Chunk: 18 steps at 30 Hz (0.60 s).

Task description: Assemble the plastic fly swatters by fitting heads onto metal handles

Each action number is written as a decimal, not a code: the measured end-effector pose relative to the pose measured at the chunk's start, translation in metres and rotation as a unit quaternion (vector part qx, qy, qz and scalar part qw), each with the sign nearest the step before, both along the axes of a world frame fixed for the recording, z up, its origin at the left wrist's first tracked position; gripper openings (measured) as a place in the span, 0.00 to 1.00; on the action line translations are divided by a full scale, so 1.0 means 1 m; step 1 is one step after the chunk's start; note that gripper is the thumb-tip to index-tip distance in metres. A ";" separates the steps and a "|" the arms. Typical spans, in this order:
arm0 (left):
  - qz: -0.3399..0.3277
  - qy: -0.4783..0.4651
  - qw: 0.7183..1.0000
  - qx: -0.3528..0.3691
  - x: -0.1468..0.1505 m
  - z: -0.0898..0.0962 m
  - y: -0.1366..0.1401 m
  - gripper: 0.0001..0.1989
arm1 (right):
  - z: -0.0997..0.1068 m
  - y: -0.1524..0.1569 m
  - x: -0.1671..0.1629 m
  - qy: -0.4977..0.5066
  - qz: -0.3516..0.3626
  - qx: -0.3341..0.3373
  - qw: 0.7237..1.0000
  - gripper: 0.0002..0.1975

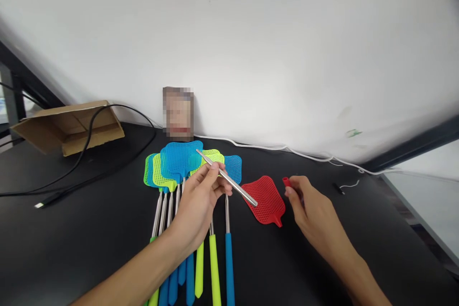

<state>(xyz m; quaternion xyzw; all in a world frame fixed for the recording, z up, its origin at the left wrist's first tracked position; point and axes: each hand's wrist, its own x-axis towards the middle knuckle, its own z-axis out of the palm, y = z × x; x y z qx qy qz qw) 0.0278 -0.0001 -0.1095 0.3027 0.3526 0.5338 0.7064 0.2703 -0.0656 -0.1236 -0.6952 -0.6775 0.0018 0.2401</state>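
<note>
Between the thumb and fingers of my left hand is a slim metal rod, tilted down to the right, with a narrower tip at its upper left end. My right hand is closed around a red handle; only its hollow end shows past the fingers. On the table between my hands lies a loose red fly swatter head, with a short neck and no rod in it. Beneath and beside my left hand, several fly swatters in blue, yellow-green and green lie in a row, partly hidden by that arm.
An open cardboard box lies at the back left of the black table. A black cable loops past it. A blurred-out upright item leans against the wall, and a white cord runs along its foot.
</note>
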 end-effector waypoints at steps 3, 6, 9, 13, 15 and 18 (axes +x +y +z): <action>0.009 -0.017 1.000 -0.008 -0.001 0.000 0.001 0.13 | 0.006 -0.007 -0.014 0.056 0.076 0.057 0.994 0.08; 0.016 -0.030 0.999 -0.010 0.000 0.000 0.003 0.13 | 0.005 -0.015 -0.027 0.039 0.134 0.132 0.981 0.06; 0.016 -0.038 0.999 -0.005 0.001 0.002 0.002 0.13 | 0.001 -0.021 -0.034 0.017 0.160 0.177 0.971 0.07; 0.003 -0.029 0.999 0.015 0.002 0.003 0.000 0.15 | 0.000 -0.023 -0.038 0.003 0.173 0.196 0.965 0.10; -0.004 -0.022 1.000 0.021 0.002 0.004 -0.001 0.15 | 0.000 -0.022 -0.039 -0.005 0.171 0.209 0.963 0.10; -0.016 -0.012 0.999 0.024 0.002 0.005 -0.003 0.15 | 0.000 -0.022 -0.039 -0.013 0.170 0.218 0.961 0.10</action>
